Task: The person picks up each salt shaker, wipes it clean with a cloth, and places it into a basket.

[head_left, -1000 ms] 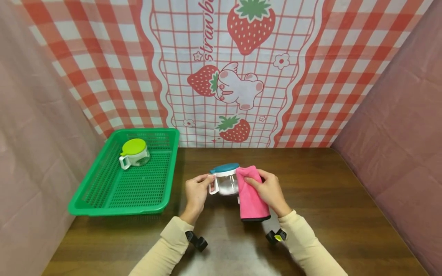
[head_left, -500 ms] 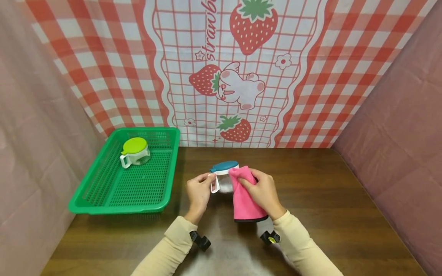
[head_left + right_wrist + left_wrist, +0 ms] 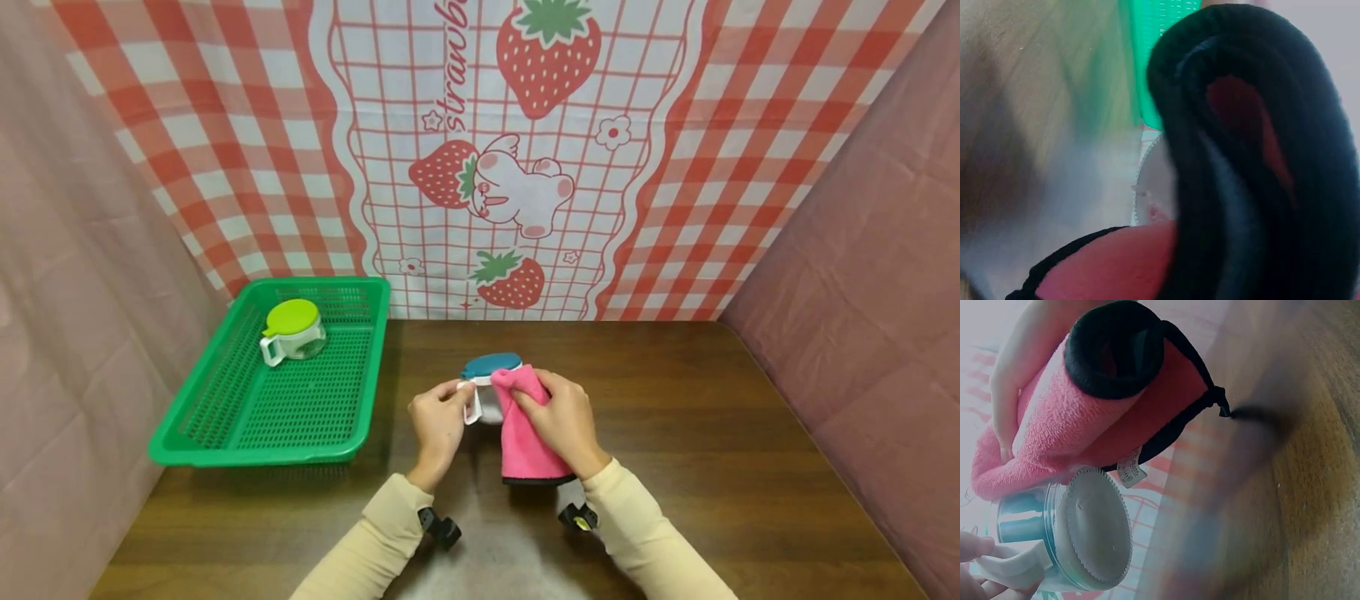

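Note:
My left hand (image 3: 438, 425) pinches the white handle of a clear jar (image 3: 491, 407) with a blue lid (image 3: 492, 364). In the left wrist view, the round, ridged-edge bottom of the jar (image 3: 1100, 531) faces the camera. A folded pink cloth (image 3: 528, 433) with black edging is gripped in my right hand (image 3: 564, 421), thumb on its near side. The cloth lies against the jar's right side and hides much of it. In the right wrist view, the cloth's black rolled edge (image 3: 1310, 156) fills the front, and only part of the jar bottom (image 3: 1154, 181) shows behind it.
On the left of the brown wooden table (image 3: 675, 433) stands a green perforated basket (image 3: 367, 417). Inside it, near the back, is a similar jar with a lime-green lid (image 3: 291, 318). A checked strawberry-print cloth (image 3: 517, 192) hangs behind the table; pinkish curtains flank both sides.
My right hand has slid leftward with the pink cloth, which now covers more of the jar. My left hand has shifted slightly right, still holding the handle.

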A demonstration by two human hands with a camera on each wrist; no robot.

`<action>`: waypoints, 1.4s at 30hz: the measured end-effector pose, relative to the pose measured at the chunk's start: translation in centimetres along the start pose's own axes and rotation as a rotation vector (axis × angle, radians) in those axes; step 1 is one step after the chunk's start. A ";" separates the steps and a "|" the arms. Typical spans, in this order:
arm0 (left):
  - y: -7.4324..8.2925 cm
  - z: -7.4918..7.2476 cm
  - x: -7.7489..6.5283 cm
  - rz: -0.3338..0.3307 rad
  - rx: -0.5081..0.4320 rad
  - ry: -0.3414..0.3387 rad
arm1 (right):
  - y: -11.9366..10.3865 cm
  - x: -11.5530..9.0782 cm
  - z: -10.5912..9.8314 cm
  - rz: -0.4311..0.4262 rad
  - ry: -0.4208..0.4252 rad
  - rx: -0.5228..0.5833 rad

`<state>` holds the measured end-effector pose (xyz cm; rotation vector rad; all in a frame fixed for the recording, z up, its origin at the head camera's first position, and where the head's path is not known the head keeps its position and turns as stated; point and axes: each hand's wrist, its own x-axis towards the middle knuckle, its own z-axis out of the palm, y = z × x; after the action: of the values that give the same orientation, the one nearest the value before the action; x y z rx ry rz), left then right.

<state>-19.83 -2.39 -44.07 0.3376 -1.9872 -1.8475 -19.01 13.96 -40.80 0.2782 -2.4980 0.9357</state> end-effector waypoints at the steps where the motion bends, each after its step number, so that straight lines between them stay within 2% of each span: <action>1: 0.0 0.0 0.0 0.003 0.000 0.000 | 0.0 0.0 0.0 0.005 0.003 0.012; 6: 0.0 -0.2 0.1 0.013 -0.008 -0.016 | 0.4 0.1 -0.1 0.037 0.006 0.062; 12: 0.0 -0.3 0.3 -0.001 -0.027 -0.032 | 0.9 0.3 -0.3 0.075 -0.030 0.096; 18: 0.0 -0.6 0.4 -0.027 -0.030 -0.049 | 1.3 0.4 -0.7 0.184 -0.089 0.183; 25: -0.3 -1.1 0.9 -0.099 -0.127 -0.133 | 1.7 0.6 -1.3 0.300 -0.162 0.302; 34: -0.8 -1.9 1.4 -0.120 -0.199 -0.232 | 2.3 0.8 -1.8 0.478 -0.262 0.485; 38: -0.9 -2.4 1.7 -0.114 -0.236 -0.281 | 2.5 0.9 -2.1 0.516 -0.287 0.544; 42: -0.9 -2.8 2.1 -0.101 -0.286 -0.321 | 2.8 1.2 -2.3 0.508 -0.311 0.595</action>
<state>-20.51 -5.93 -44.62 0.0594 -1.8881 -2.3372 -20.15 17.53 -40.26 -0.0459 -2.5465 1.9789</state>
